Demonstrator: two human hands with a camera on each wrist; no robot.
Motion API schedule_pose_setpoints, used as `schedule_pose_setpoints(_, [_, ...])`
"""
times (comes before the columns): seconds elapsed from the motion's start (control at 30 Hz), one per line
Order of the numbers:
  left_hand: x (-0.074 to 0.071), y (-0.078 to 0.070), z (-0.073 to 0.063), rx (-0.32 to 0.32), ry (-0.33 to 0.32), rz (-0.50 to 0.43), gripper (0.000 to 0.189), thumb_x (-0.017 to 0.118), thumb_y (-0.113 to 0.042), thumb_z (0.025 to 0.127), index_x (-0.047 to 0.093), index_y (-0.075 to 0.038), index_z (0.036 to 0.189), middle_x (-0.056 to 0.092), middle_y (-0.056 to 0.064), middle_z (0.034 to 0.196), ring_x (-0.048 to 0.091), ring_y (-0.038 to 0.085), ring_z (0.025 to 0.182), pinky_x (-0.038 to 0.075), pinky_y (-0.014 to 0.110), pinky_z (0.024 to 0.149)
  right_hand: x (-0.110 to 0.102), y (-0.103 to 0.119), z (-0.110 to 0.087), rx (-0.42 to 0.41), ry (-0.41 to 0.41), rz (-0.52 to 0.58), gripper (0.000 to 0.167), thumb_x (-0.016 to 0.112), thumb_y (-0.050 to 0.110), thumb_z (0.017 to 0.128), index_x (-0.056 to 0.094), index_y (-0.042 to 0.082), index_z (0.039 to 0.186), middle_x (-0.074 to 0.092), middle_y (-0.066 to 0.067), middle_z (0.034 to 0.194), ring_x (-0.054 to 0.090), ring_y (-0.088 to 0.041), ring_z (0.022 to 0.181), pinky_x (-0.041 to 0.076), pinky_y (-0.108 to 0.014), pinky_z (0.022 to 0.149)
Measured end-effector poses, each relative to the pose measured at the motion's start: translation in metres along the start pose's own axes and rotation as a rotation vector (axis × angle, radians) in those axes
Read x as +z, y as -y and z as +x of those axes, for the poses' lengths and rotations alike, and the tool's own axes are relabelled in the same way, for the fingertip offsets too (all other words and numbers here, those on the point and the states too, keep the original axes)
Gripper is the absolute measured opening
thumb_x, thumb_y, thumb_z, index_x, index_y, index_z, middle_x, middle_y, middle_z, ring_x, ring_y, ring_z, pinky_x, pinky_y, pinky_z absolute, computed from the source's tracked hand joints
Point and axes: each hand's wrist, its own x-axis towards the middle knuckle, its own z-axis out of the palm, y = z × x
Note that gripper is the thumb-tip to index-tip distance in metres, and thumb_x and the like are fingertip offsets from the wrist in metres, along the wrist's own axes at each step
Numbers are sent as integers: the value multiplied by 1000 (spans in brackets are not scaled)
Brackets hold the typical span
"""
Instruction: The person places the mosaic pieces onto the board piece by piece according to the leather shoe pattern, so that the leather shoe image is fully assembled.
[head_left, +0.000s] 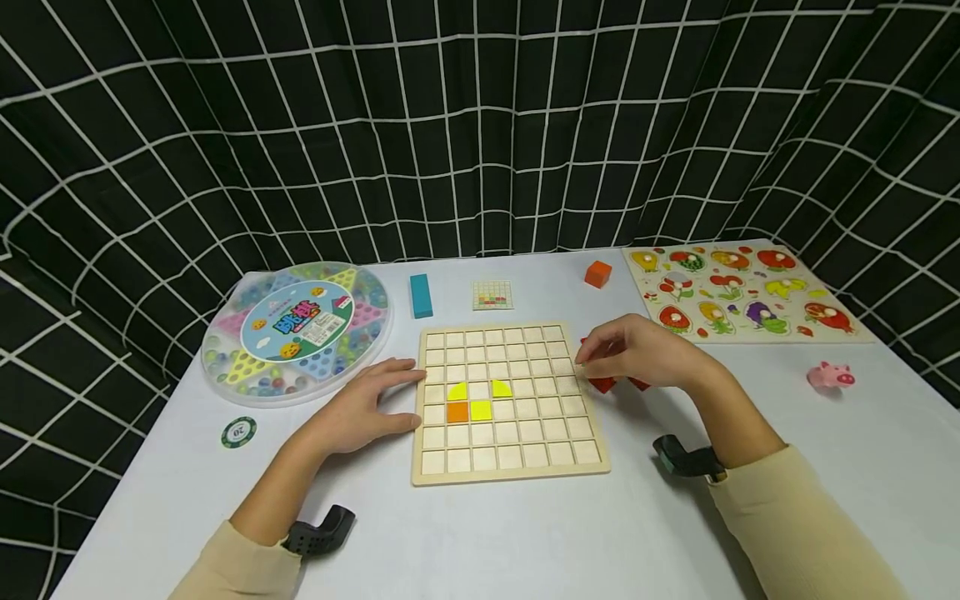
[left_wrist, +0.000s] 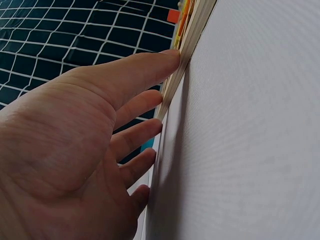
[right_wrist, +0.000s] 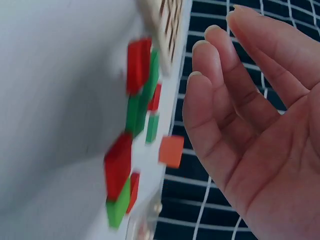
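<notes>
A wooden grid board (head_left: 510, 477) lies flat, with an orange square (head_left: 457, 412), a yellow square (head_left: 481, 410) and two yellow rounded pieces (head_left: 502, 389) in its cells. My left hand (head_left: 367, 408) touches the board's left edge with thumb and fingertips, its fingers fairly straight. Beside the right edge hovers my right hand (head_left: 641, 350), fingers loosely bent. The right wrist view shows nothing in it. Red pieces (head_left: 603, 384) lie below that hand, partly hidden. From the right wrist, red blocks (right_wrist: 118, 165) and green blocks (right_wrist: 117, 207) appear, blurred.
Behind the board are a teal block (head_left: 422, 296), a small pattern card (head_left: 492, 295) and an orange block (head_left: 597, 274). A marble game (head_left: 375, 333) and a poker chip (head_left: 238, 432) lie left. A fruit puzzle (head_left: 708, 317) and pink pig (head_left: 830, 376) are at right.
</notes>
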Motion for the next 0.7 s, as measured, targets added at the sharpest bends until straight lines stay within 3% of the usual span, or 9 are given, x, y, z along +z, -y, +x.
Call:
schedule_pose_setpoints(0.3, [-1, -2, 1, -4, 2, 16, 63, 78, -32, 92, 57, -15, 149, 40, 12, 164, 28, 42, 154, 26, 67, 121, -17, -31, -10, 57, -75, -69, 20, 77, 15, 92, 77, 7, 110, 70, -9, 109, 57, -24, 91, 53, -32, 67])
schedule_pose_setpoints(0.7, [-1, -4, -1, -22, 6, -5, 63, 78, -31, 91, 58, -15, 148, 39, 12, 165, 25, 43, 156, 24, 67, 122, -14, -40, 1, 106, -81, -172, 27, 78, 11, 89, 76, 5, 115, 67, -11, 103, 55, -27, 99, 53, -29, 76])
